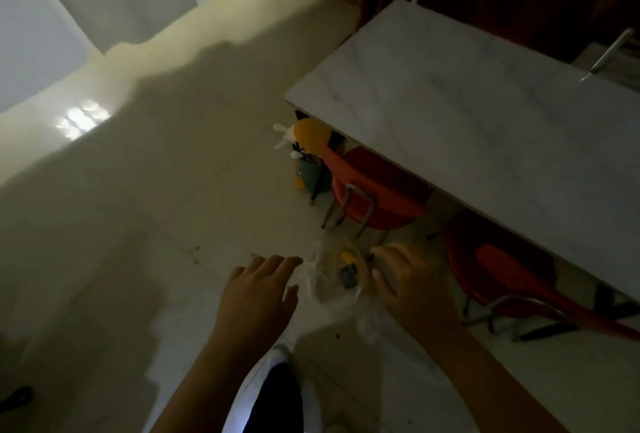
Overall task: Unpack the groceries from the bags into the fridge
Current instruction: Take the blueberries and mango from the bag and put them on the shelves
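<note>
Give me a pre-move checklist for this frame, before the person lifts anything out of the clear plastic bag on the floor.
1. Bag within reach: ok. The clear plastic bag sits between both hands.
2. Left hand free: ok, fingers straight, beside the bag, holding nothing.
3. Right hand grip: cannot tell; it is at the bag's edge, blurred.
4. Contents identified: not ok. Only a yellow item and a dark item show, kinds unclear.
5. Fridge open and ready: cannot tell.
6. Clearance from the red chair: ok.
</note>
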